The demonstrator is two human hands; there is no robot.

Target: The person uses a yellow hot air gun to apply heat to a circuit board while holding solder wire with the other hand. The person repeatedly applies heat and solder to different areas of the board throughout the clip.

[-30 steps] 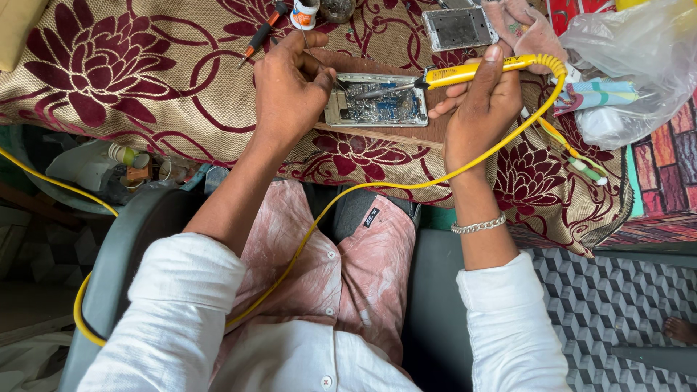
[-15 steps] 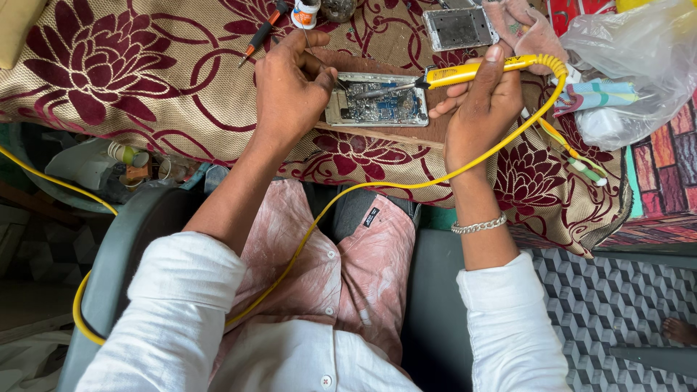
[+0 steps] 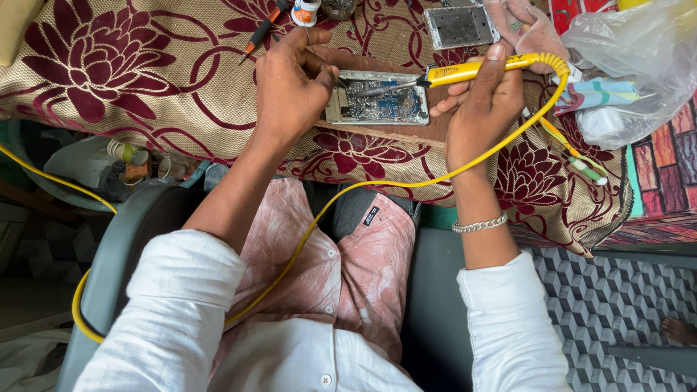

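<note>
Yellow plastic catches the eye first: our right hand (image 3: 485,109) grips a yellow soldering iron (image 3: 475,69), fingers wrapped along its handle with the index finger laid over the top, and its metal tip reaches left onto an opened phone (image 3: 377,98) whose circuit board lies bare. The phone rests flat on a small brown board (image 3: 428,131) set on the maroon-and-beige flowered cloth (image 3: 109,65) that covers the table, midway between our two hands. Our left hand (image 3: 290,87) sits at the phone's left edge, fingers curled in and thumb pressed toward the fingertips; they seem to pinch something thin, but we cannot tell what it is.

From the iron's rear end a yellow cord (image 3: 348,196) loops round the right hand, crosses our lap over pink patterned trousers (image 3: 341,261) and runs off past the left sleeve. A silver chain bracelet (image 3: 479,225) circles the right wrist. Both arms wear rolled white sleeves.

Beyond the left hand lies a screwdriver with an orange-and-black handle (image 3: 261,29), and near it a small white bottle (image 3: 305,11). A second phone shell (image 3: 459,25), grey and gutted, lies at the top edge just above the iron. To the right, a crumpled clear plastic bag (image 3: 639,58) sits on the cloth's corner. We sit in a grey chair (image 3: 127,239) pulled up to the table.
</note>
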